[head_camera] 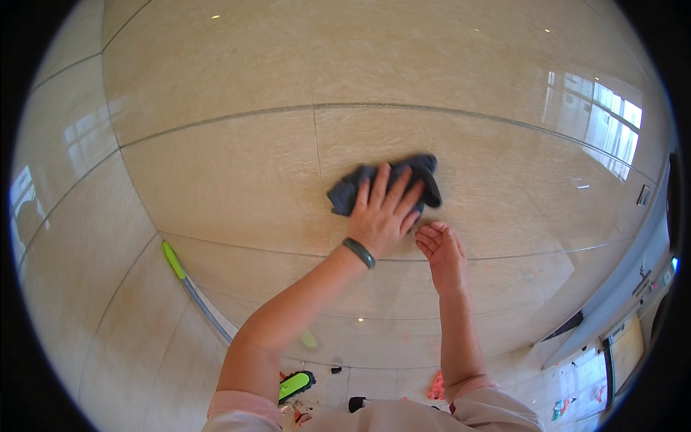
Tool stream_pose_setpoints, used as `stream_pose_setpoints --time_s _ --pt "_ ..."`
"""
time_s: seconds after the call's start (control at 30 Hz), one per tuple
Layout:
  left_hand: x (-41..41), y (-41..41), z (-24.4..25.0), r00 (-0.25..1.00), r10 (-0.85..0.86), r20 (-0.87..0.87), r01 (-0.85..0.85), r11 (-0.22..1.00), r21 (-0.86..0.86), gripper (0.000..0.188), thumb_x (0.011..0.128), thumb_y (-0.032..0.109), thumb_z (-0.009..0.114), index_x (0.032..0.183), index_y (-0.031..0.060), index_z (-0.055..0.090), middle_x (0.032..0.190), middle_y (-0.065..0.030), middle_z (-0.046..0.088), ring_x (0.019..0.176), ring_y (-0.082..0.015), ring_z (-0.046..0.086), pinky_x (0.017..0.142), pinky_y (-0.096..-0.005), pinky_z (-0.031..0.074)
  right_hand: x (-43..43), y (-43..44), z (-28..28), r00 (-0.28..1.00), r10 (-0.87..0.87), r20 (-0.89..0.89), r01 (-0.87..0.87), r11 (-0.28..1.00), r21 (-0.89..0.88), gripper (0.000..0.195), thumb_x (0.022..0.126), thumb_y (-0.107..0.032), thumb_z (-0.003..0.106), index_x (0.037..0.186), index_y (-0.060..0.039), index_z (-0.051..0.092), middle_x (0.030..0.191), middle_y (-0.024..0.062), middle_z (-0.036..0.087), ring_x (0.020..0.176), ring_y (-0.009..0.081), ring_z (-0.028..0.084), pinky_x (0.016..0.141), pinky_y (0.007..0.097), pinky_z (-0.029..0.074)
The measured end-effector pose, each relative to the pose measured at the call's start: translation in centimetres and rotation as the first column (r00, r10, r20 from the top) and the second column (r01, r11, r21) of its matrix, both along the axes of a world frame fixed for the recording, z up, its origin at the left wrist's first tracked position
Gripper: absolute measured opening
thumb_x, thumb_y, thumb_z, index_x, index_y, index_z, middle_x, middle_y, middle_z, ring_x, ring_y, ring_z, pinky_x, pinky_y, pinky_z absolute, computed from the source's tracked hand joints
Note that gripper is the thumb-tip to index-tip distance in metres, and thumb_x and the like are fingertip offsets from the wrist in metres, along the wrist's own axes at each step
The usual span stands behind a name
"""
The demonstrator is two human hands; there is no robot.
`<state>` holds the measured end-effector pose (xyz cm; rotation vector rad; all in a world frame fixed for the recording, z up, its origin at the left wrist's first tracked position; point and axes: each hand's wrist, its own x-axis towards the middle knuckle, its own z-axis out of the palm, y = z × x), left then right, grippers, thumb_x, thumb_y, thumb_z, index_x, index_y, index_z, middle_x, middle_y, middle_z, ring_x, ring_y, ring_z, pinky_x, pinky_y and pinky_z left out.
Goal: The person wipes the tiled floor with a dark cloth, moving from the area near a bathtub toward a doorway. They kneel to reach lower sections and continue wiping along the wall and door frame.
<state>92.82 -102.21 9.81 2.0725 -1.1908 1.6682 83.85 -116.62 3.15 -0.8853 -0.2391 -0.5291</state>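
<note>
A dark grey cloth (351, 189) lies bunched against the beige, glossy tiled wall (232, 178). My left hand (378, 218) presses on it with spread fingers, and a dark green bangle sits on that wrist. Just below and to the right of the cloth, my right hand (444, 248) is raised with its fingers curled. Its fingertips are close to the cloth's lower edge; whether something small is between them cannot be told.
A pole with a lime-green grip (174, 260) leans in the left corner. On the floor below are a green-backed mop head (294, 386), a coral-coloured fluffy item (436, 386) and a small black object (336, 370). A wall socket or switch plate (643, 195) is at the right.
</note>
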Motion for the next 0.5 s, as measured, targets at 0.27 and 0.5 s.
stream_pose_setpoints --time_s 0.27,0.5 --pt "-1.4 -2.2 4.6 0.999 -0.028 -0.027 0.024 0.989 -0.145 0.055 0.083 0.038 0.062 0.133 0.0163 0.054 0.146 -0.0143 0.04 0.136 -0.0402 0.031 0.105 -0.0545 0.024 -4.4 -2.6 -1.9 0.972 -0.136 -0.193 0.162 0.979 0.125 0.029 0.103 -0.029 0.036 0.107 -0.0075 0.056 0.102 0.0103 0.063 0.099 0.0228 0.061 0.092 0.0367 0.048" --pt "-2.3 -7.3 3.6 0.997 -0.068 0.047 0.065 0.996 0.053 0.054 0.087 0.041 0.058 0.135 0.0182 0.051 0.149 -0.0092 0.037 0.139 -0.0348 0.029 0.106 -0.051 0.027 -6.6 -2.6 -4.8 0.969 -0.145 -0.2 0.179 0.969 0.168 0.028 0.103 -0.029 0.037 0.107 -0.0076 0.056 0.105 0.0098 0.063 0.1 0.0206 0.061 0.091 0.035 0.048"
